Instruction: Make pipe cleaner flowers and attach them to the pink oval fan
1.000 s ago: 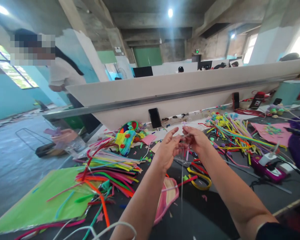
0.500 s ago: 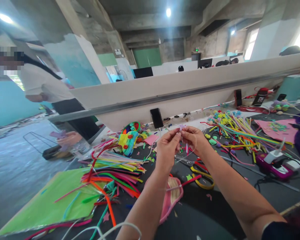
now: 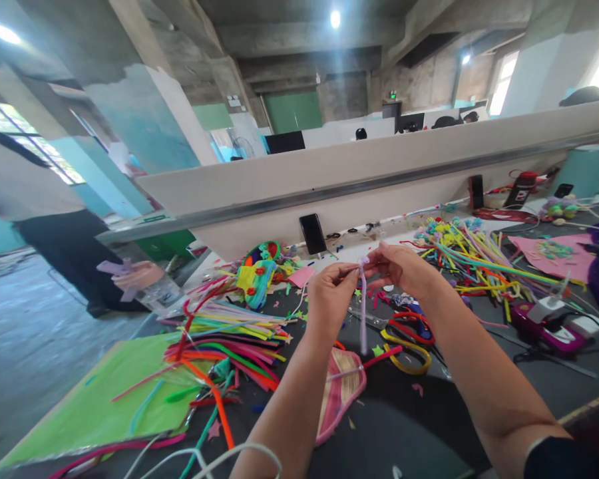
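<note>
Our left hand (image 3: pixel 329 296) pinches the purple stick (image 3: pixel 363 316) near its top, above the table (image 3: pixel 404 426), and we cannot tell if our right hand (image 3: pixel 406 271), close by, grips too, so a loose pinch could drop it.

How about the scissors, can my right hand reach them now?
Probably yes: the scissors appear close below your right hand, with nothing seen lying over the grip end. Your left hand pinches the lilac stem; whether the right hand grips it too is unclear.
</note>
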The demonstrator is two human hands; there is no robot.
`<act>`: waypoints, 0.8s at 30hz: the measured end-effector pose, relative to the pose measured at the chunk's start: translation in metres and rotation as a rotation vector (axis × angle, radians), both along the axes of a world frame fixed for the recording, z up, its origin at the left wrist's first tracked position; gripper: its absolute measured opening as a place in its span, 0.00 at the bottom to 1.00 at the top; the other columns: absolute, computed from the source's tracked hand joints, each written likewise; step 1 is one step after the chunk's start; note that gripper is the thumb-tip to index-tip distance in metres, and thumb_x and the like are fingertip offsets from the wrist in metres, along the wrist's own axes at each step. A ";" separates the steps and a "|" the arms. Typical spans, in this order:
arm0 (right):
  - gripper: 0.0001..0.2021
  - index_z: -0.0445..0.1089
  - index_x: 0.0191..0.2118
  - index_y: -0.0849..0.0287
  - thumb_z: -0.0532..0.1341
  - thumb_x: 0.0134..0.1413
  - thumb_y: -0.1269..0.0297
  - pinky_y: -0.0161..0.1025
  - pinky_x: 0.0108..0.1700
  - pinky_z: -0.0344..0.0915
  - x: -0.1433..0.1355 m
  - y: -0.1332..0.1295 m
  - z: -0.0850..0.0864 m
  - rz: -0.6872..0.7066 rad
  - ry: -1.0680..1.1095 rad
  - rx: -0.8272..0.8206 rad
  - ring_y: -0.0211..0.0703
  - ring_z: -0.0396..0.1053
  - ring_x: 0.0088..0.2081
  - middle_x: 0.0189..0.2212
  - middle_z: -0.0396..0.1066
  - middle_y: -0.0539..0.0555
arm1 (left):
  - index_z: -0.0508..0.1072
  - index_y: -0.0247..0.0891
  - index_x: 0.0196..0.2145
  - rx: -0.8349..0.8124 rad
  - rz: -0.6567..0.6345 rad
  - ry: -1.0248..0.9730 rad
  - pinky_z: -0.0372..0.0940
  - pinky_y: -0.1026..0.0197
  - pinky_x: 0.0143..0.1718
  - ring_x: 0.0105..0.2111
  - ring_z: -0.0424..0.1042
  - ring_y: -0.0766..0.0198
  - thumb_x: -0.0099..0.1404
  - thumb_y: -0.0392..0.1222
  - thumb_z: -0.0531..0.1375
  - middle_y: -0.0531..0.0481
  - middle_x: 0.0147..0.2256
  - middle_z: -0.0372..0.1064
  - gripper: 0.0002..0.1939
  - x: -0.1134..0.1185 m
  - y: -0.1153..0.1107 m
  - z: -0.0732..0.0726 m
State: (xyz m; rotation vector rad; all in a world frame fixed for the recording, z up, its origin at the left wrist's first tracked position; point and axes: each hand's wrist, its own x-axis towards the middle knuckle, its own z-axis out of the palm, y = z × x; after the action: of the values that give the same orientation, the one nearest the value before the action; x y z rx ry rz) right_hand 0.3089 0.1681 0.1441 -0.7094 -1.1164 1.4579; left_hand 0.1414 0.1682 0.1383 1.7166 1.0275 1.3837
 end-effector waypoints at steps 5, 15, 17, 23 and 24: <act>0.15 0.72 0.25 0.64 0.70 0.38 0.56 0.28 0.22 0.64 -0.003 -0.004 0.002 -0.123 -0.268 0.004 0.30 0.64 0.18 0.16 0.68 0.49 | 0.77 0.38 0.33 0.255 0.113 0.221 0.63 0.64 0.32 0.29 0.69 0.66 0.60 0.39 0.59 0.50 0.30 0.74 0.07 0.006 -0.005 -0.006; 0.12 0.67 0.17 0.62 0.69 0.34 0.62 0.29 0.20 0.63 -0.005 0.003 -0.003 -0.178 -0.225 -0.010 0.29 0.59 0.14 0.11 0.63 0.46 | 0.70 0.41 0.41 0.560 0.158 0.626 0.62 0.60 0.43 0.42 0.70 0.60 0.65 0.36 0.53 0.47 0.40 0.71 0.08 0.001 -0.007 -0.010; 0.11 0.67 0.16 0.62 0.69 0.34 0.63 0.30 0.20 0.63 -0.010 0.004 -0.004 -0.194 -0.202 -0.014 0.29 0.58 0.14 0.10 0.61 0.45 | 0.70 0.41 0.41 0.571 0.189 0.645 0.62 0.60 0.42 0.42 0.70 0.60 0.65 0.37 0.53 0.46 0.39 0.71 0.08 0.000 -0.007 -0.011; 0.11 0.66 0.16 0.61 0.68 0.33 0.64 0.32 0.22 0.65 -0.020 0.006 -0.008 -0.209 -0.205 -0.053 0.28 0.55 0.14 0.10 0.58 0.44 | 0.70 0.41 0.45 0.611 0.166 0.604 0.63 0.60 0.44 0.42 0.71 0.60 0.66 0.37 0.52 0.46 0.42 0.72 0.12 -0.004 0.000 -0.018; 0.11 0.66 0.16 0.61 0.68 0.33 0.64 0.32 0.22 0.65 -0.020 0.006 -0.009 -0.207 -0.203 -0.049 0.28 0.55 0.15 0.10 0.58 0.44 | 0.70 0.41 0.46 0.622 0.152 0.586 0.63 0.60 0.45 0.43 0.71 0.61 0.66 0.36 0.52 0.46 0.43 0.72 0.13 -0.005 0.002 -0.020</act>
State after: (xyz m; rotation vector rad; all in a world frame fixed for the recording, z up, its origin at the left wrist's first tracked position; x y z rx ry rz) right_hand 0.2891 0.1746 0.1350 -0.9953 -1.1267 1.2618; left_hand 0.1368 0.1703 0.1185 2.6606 1.1122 1.4187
